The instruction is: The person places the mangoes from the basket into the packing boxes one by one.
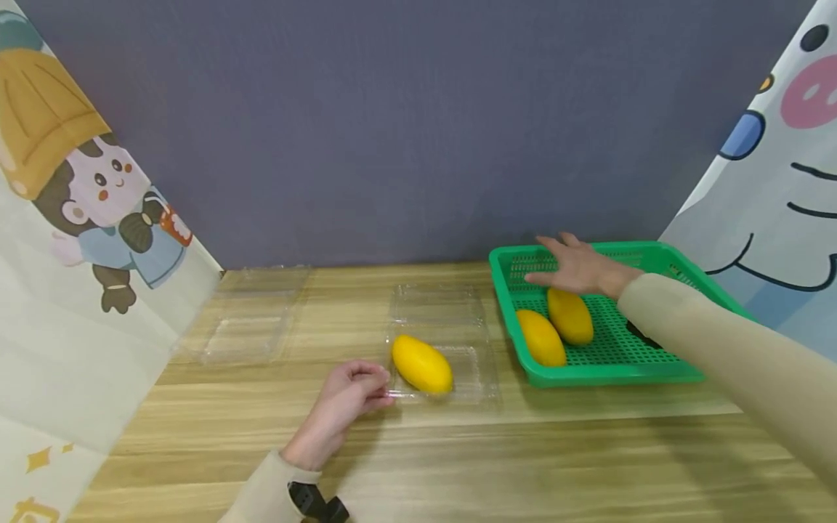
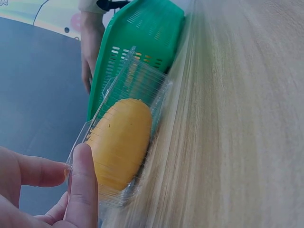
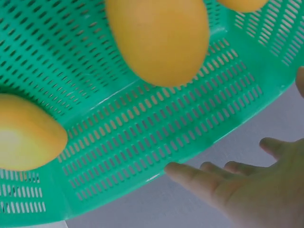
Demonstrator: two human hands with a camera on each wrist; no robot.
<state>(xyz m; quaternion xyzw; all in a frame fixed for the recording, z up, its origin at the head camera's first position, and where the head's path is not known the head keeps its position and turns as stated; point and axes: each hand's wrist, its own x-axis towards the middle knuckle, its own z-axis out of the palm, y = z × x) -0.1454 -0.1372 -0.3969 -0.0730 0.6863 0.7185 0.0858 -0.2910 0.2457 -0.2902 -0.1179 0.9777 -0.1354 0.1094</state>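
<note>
A yellow mango [image 1: 421,365] lies in the left part of an open clear plastic clamshell box [image 1: 472,374]. My left hand [image 1: 349,398] pinches the near left corner of this box between thumb and fingers; in the left wrist view the mango [image 2: 124,137] shows through its ribbed wall. Over the far left part of a green basket [image 1: 617,375] my right hand [image 1: 575,267] reaches with spread fingers, holding nothing. Two mangoes, one leftmost [image 1: 541,338] and one beside it [image 1: 571,317], lie below it. The right wrist view shows another mango [image 3: 31,133], which the arm hides from the head view.
A second open clear box [image 1: 245,338] sits at the left on the wooden table [image 1: 523,465]. Behind the table stands a dark grey panel [image 1: 418,131]. Printed panels, a cartoon child [image 1: 111,181] on one, flank both sides.
</note>
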